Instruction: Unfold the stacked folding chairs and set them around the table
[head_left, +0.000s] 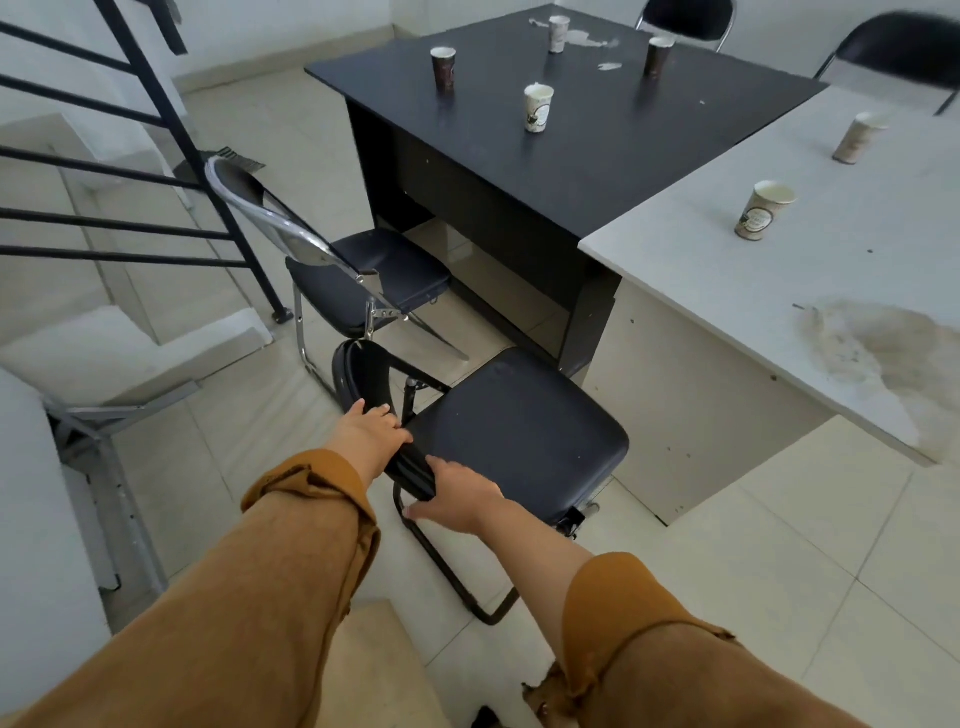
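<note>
A black folding chair (519, 431) stands unfolded in front of me, its padded seat facing the corner where the black table (597, 145) meets the white table (779, 270). My left hand (371, 431) grips the top of its backrest. My right hand (457, 499) holds the backrest's nearer end, by the frame tube. A second unfolded chair (374, 280) with a chrome frame stands at the black table's left side. Two more black chairs (685, 15) (904, 47) sit at the far side of the tables.
Several paper cups (538, 108) stand on both tables; the white top has a brown stain (883, 353). A black stair railing (171, 135) and white steps fill the left. A grey metal frame (104, 467) leans at lower left. Pale tiled floor lies to the right.
</note>
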